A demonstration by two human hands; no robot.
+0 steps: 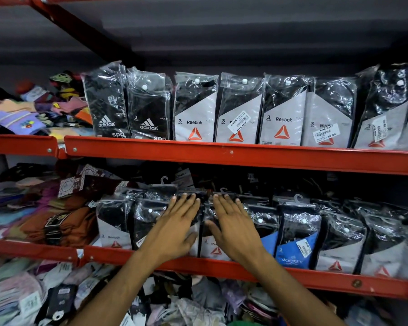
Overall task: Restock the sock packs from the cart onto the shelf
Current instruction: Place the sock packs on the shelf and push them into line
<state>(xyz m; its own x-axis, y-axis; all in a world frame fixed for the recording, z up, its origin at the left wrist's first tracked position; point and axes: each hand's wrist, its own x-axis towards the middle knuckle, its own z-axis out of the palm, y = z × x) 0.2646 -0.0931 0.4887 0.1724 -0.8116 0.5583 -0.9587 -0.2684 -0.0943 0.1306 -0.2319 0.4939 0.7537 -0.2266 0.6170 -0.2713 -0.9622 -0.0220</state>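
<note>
Clear plastic sock packs with black socks stand in a row on the middle shelf [222, 264], behind its red front rail. My left hand [174, 229] lies flat, fingers spread, against the front of one black-and-grey pack [149, 222]. My right hand [233, 229] presses flat on the neighbouring Reebok pack [212, 250]. Neither hand grips anything. A blue Jockey pack [295, 243] stands just right of my right hand. The upper shelf [222, 156] carries an upright row of Adidas packs [127, 107] and Reebok packs [262, 109]. No cart is in view.
Loose coloured socks are piled at the left of the upper shelf [31, 107]. Folded orange-brown socks [61, 227] sit left of the packs on the middle shelf. A jumble of assorted socks [57, 297] fills the lowest level. A red diagonal brace [80, 27] crosses the top left.
</note>
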